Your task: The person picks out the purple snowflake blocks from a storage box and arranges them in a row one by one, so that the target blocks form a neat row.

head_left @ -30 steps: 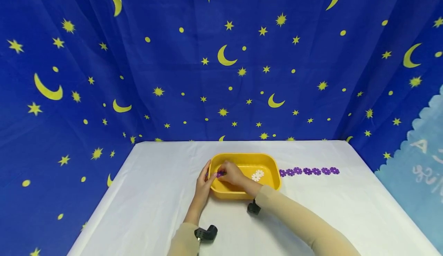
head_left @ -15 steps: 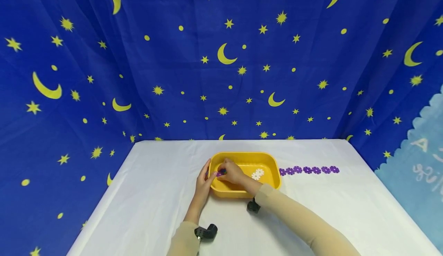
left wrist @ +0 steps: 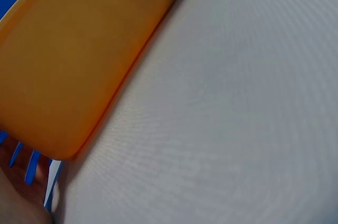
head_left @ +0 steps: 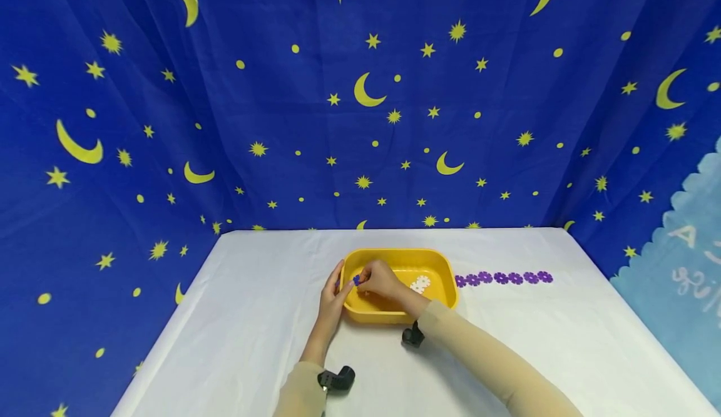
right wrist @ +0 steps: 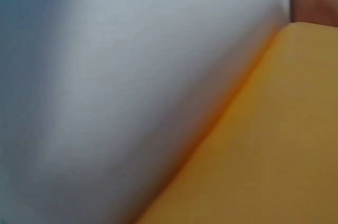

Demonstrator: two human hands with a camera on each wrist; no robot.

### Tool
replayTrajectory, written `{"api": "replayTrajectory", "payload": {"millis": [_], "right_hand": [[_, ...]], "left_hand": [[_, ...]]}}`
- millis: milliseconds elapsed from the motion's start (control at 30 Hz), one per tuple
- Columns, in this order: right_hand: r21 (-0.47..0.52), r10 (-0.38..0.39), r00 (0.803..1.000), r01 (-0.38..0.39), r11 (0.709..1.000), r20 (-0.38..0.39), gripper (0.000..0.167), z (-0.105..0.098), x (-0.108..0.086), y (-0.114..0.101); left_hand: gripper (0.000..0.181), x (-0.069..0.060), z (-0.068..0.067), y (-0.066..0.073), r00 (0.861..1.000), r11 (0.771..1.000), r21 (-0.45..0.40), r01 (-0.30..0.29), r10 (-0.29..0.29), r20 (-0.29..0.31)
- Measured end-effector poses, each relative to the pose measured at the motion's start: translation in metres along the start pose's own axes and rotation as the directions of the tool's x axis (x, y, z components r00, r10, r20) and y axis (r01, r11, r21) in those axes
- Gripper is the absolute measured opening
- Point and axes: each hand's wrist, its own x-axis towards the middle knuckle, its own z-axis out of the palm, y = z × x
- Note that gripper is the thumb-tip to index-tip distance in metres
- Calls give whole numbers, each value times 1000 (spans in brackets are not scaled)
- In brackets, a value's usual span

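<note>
In the head view a yellow bin (head_left: 417,255) stands on the table. My left hand (head_left: 330,301) grips its left end, fingers outside the wall and thumb over the rim. The left wrist view shows part of this hand (left wrist: 24,197) at lower left, with blue strips between the fingers. Inside the bin, my right hand (head_left: 382,281) pinches a small blue flower-shaped disc (head_left: 357,280) close to the left thumb. Its fingertips are partly hidden. White flower-shaped discs (head_left: 420,284) lie on the bin floor. The right wrist view is mostly blurred bin wall (right wrist: 274,139).
A row of several purple flower-shaped discs (head_left: 501,278) runs right from the bin. The white-covered table (head_left: 270,292) ends at a blue star-and-moon curtain (head_left: 315,123). A light blue panel (head_left: 684,279) hangs at right.
Between the left thumb and right fingertips, purple showed earlier and a blue disc shows now. The right fingers have shifted slightly. Left hand and bin stay in place.
</note>
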Motion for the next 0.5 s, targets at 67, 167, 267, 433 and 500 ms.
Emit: {"api": "replayTrajectory", "payload": {"millis": [67,167,267,433,500], "right_hand": [[-2,-8,1000,8,1000,-13,11,-1,0,1],[-30,-4,1000,4,1000,-23,15,-3,0,2],[25,20,999,-19,1000,-44,20,-6,-1,0],[175,37,992,-15,984,-122,26,-18,-5,1],[201,23,987,10,980,-161,27,-28,-10,3]], "left_hand": [[56,0,0,0,1000,1000,-4,3,-3,-5],[57,0,0,0,1000,1000,-8,-4,4,-11],[57,0,0,-1,1000,1000,-17,-5,5,-8],[58,0,-1,-1,1000,999,-29,12,-12,9],[58,0,-1,0,1000,1000,-15,9,-9,8]]}}
